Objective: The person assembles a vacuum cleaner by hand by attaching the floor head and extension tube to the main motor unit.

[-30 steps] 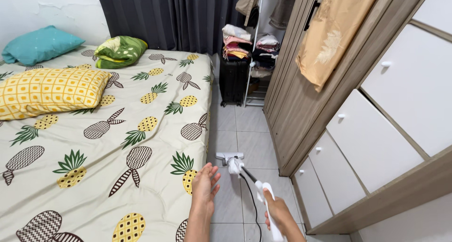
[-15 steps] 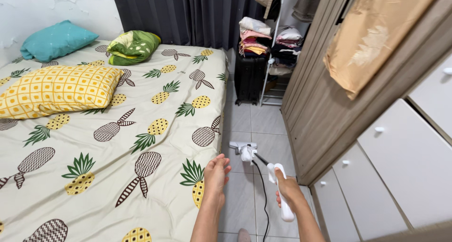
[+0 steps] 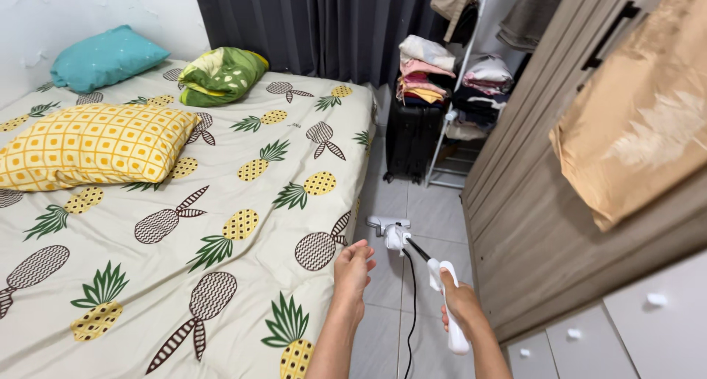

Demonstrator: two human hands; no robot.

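Observation:
My right hand (image 3: pixel 461 302) grips the white handle of a stick vacuum cleaner (image 3: pixel 431 270). Its white floor head (image 3: pixel 388 225) rests on the grey tiled floor (image 3: pixel 434 209) in the narrow aisle beside the bed. A black cord (image 3: pixel 409 305) hangs down from the wand. My left hand (image 3: pixel 353 268) hovers over the bed's edge with its fingers curled loosely and nothing in it. The bed (image 3: pixel 221 224) wears a cream sheet printed with pineapples.
A yellow patterned pillow (image 3: pixel 92 145), a teal pillow (image 3: pixel 103 57) and a green folded blanket (image 3: pixel 221 75) lie on the bed. A black suitcase (image 3: pixel 411 139) and a rack of folded clothes (image 3: pixel 449 77) stand ahead. A wooden wardrobe (image 3: pixel 560 202) lines the right side, with a tan garment (image 3: pixel 641 121) hanging on it.
The view has tilted up and forward along the aisle. My left hand's fingers have curled in from open. The vacuum head sits slightly further ahead on the tiles.

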